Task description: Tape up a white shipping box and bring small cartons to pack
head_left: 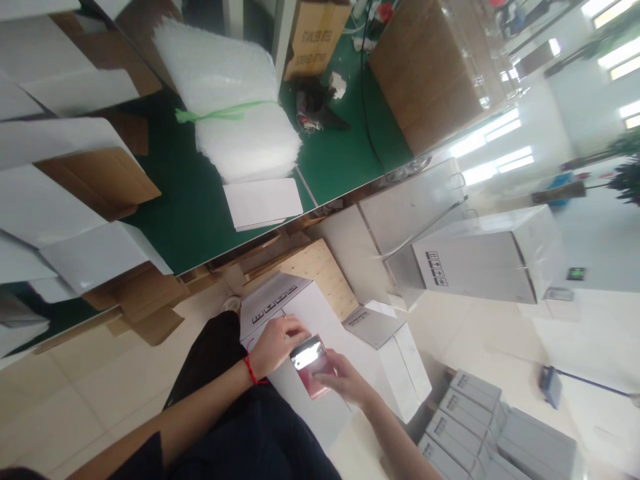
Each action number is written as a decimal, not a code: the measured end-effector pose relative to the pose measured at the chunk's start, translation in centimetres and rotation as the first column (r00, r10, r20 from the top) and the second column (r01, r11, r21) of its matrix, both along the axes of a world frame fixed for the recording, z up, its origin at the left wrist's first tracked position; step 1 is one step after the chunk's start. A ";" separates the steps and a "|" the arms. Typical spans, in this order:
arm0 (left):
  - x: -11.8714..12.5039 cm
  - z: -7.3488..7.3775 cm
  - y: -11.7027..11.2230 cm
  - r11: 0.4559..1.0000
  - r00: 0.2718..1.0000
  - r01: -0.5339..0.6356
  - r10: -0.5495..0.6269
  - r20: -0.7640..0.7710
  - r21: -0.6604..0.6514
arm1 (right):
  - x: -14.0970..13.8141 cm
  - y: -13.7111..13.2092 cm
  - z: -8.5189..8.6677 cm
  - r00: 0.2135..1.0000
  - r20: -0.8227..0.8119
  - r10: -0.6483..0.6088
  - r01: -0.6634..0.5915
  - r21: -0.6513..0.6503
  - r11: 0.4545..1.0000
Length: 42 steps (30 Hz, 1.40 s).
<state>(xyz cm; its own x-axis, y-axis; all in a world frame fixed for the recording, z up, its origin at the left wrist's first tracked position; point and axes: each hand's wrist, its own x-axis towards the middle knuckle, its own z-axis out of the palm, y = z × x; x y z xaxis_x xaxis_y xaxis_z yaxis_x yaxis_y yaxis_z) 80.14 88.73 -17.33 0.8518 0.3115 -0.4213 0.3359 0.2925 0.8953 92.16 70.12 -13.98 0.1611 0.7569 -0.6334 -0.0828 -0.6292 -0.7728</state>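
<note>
While both hands meet over a white box (300, 303), a pink phone (311, 365) lies between them. The right hand (345, 381) grasps its lower edge; the left hand (277, 343) curls over its top, below the green tabletop (190, 200).

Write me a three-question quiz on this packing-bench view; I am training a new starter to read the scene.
1. True or false: both hands, left hand and right hand, are on the pink phone.
2. What binds the bubble wrap stack? A) green tie B) red tape C) wire
3. What colour is the bench top?

Key: 1 true; 2 A; 3 green.
</note>
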 end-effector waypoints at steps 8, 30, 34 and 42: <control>0.9 -2.3 1.1 0.806 0.966 -0.094 -0.067 -0.249 -0.584 | 0.4 -0.1 0.1 0.999 -0.034 -0.006 0.005 -0.026 1.000; 1.9 -0.8 6.3 0.909 0.934 0.264 -0.325 -0.152 -0.321 | 0.4 0.3 0.0 0.999 -0.042 -0.002 0.001 -0.043 0.999; 0.9 -0.7 5.9 0.964 0.931 0.155 -0.215 -0.296 -0.214 | 0.6 0.5 0.3 0.997 -0.075 0.006 -0.008 -0.030 1.000; -0.4 -1.6 3.0 0.891 0.933 0.281 -0.341 -0.116 -0.356 | 0.7 0.6 0.4 0.998 -0.062 0.020 -0.021 -0.011 1.000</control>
